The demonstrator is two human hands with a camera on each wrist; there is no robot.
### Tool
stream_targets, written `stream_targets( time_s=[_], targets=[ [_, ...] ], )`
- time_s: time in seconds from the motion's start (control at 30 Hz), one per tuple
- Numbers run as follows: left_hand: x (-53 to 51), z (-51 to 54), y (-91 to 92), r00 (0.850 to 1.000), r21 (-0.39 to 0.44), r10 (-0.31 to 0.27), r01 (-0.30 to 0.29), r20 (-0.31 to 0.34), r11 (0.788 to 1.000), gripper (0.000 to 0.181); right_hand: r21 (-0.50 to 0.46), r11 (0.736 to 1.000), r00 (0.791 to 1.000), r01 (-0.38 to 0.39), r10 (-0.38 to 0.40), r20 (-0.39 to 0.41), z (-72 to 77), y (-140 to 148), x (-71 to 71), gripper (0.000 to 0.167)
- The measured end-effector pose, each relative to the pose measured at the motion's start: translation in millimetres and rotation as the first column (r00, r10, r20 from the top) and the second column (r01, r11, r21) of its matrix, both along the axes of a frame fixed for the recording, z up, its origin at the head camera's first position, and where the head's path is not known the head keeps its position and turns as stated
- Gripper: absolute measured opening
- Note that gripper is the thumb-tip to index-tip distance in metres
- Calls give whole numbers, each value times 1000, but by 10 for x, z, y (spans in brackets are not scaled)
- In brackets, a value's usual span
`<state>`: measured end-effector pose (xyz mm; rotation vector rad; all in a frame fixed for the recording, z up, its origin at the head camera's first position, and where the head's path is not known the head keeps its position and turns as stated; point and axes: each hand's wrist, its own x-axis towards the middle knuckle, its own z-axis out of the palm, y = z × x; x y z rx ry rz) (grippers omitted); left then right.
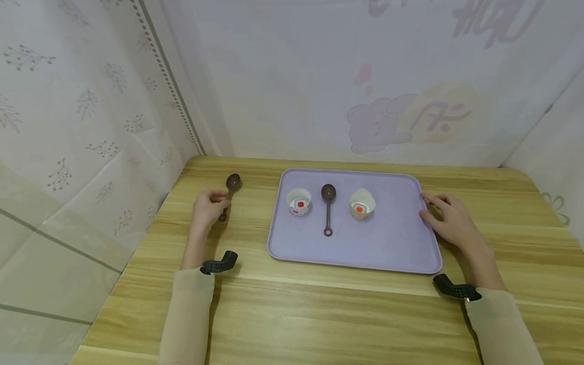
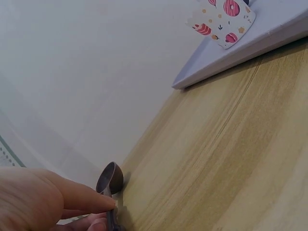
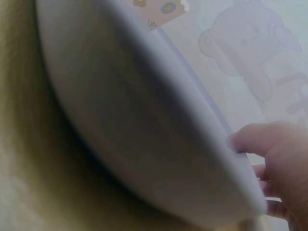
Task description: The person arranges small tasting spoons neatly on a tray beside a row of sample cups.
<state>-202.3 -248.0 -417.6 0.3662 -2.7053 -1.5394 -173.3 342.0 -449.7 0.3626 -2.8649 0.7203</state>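
My left hand point(image 1: 209, 208) pinches the handle of a brown measuring spoon point(image 1: 233, 182) at the table's left. In the left wrist view the spoon's bowl point(image 2: 110, 179) shows beyond the fingertips, close to the wood. My right hand point(image 1: 451, 220) rests its thumb and fingertips against the right rim of a lilac tray point(image 1: 392, 248); its thumb point(image 3: 255, 139) shows at the rim in the right wrist view. On the tray, a second brown measuring spoon point(image 1: 328, 210) lies between two paper baking cups. The left cup point(image 1: 298, 202) has a red spot inside, the right cup point(image 1: 362, 204) an orange one.
The wooden table point(image 1: 319, 319) runs up to a printed curtain point(image 1: 296, 101) at the back. Another patterned curtain point(image 1: 91, 152) hangs along the left side. A black camera mount sits on each wrist.
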Motion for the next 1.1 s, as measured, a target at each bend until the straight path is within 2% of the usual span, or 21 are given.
stream_targets(
  time_s=[0.5,1.1],
  targets=[
    [2,-18,-20,999,-90,-39,36,-26,995,27,-5,1000,1000,8,-8,11,11,-6,9,51],
    [3,3,-15,997,-95,-69,70,15,993,29,-10,1000,1000,11,-11,13,-1,5,10,52]
  ],
)
